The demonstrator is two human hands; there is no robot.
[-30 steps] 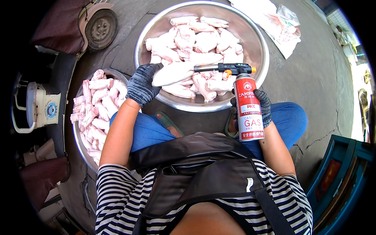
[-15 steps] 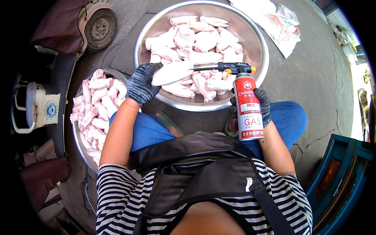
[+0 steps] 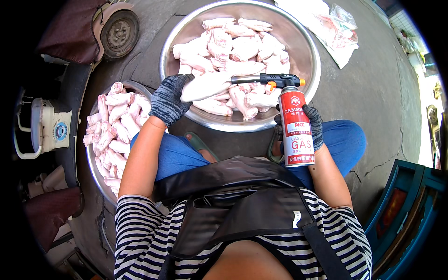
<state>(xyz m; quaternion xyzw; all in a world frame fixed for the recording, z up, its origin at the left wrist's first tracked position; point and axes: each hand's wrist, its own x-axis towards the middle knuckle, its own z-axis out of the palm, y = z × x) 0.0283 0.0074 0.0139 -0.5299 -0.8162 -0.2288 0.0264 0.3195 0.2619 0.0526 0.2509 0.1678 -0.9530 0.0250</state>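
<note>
My left hand, in a grey knitted glove, is closed on one end of a pale pig's trotter held over the near left rim of a large steel basin. Several more trotters are heaped in that basin. My right hand, gloved too, grips a red and white gas canister upright. A black blowtorch head with an orange trigger is fitted on its top. The nozzle points left at the trotter, its tip close to the skin. I cannot make out a flame.
To the left, a second steel basin holds a pile of trotters. A scooter wheel stands at upper left, above a white plastic bucket. White plastic sheeting lies at upper right. A teal wooden piece is at lower right.
Almost nothing differs. The torch and canister have shifted very slightly; both hands keep their hold and the trotter stays in place.
</note>
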